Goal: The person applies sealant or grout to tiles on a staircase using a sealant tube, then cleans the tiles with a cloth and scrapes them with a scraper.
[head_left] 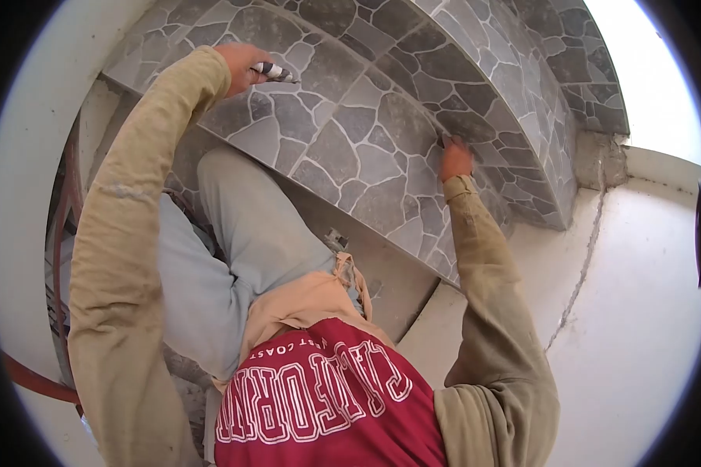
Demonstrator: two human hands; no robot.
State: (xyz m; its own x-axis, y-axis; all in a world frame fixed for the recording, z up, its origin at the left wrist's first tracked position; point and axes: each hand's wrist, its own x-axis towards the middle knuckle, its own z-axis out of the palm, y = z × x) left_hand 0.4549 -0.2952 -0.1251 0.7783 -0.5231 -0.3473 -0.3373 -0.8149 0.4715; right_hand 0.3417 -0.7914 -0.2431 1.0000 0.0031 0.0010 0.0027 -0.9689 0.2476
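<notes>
My left hand [241, 68] is closed around a slim tool with a black-and-white striped handle [273, 71]. Its dark pointed end faces right, above the stone-patterned tiles [343, 144] of a step. Over on the right, my right hand [456, 159] has its fingers bent together at the inner corner where the tread meets the riser [475, 121]. A small dark bit shows at those fingertips, too little to name. Pale joint lines run between the grey stone shapes and along the tile edges.
More tiled steps [522, 86] curve upward at the upper right. A pale wall ledge [623, 257] with a crack lies to the right. My bent knee [237, 175] is close under the step's front edge. Reddish metal bars [64, 202] stand at the left.
</notes>
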